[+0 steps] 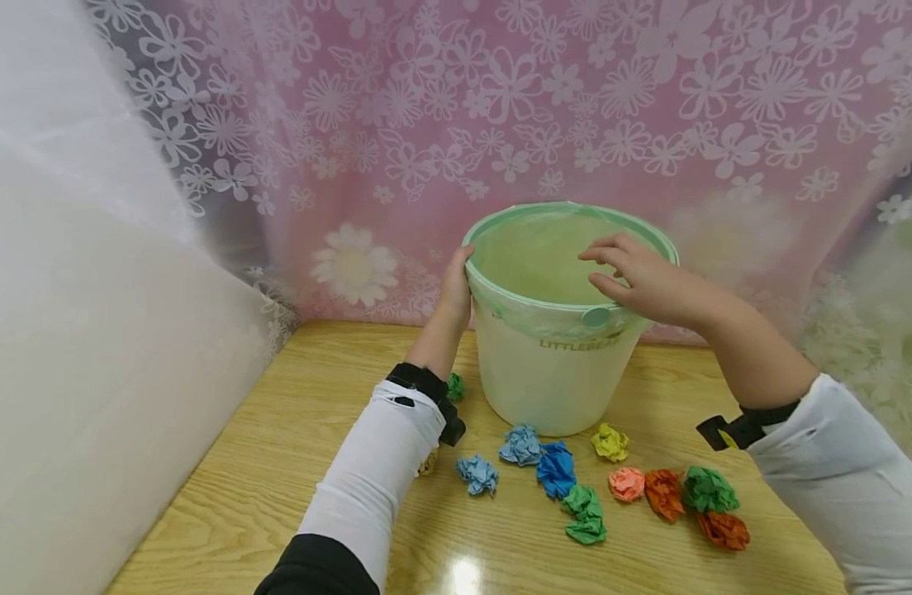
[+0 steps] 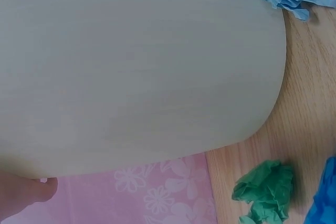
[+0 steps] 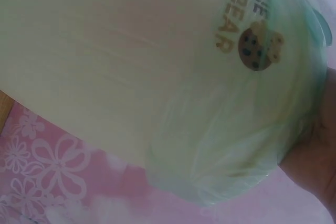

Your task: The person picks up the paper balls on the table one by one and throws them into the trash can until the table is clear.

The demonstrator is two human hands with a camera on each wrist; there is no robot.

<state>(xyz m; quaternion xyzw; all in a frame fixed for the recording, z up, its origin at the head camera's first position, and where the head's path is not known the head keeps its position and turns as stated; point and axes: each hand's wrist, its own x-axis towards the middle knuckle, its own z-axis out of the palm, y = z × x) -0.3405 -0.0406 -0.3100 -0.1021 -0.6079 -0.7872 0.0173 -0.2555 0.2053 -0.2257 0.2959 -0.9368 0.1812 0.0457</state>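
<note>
- At the bucket [image 1: 553, 376], left hand [image 1: 456, 285] grips the rim [image 1: 530, 302]
- Over its opening, right hand [image 1: 640, 277] is relaxed, fingers loose
- Crumpled paper balls [image 1: 556, 469] sit out front

The bin [image 1: 541, 380], from what I can see, is smooth, matt plastic, its liner [image 3: 220, 156] a thin, wrinkled plastic film with a faint sheen. The crumpled paper balls [image 1: 556, 471] look matt and rough with creases against the glossy, wood-grained worktop [image 1: 270, 471], which throws back a bright glare. The curtain [image 1: 575, 107] looks thin and filmy, the sleeves [image 1: 377, 459] matt cloth.
</note>
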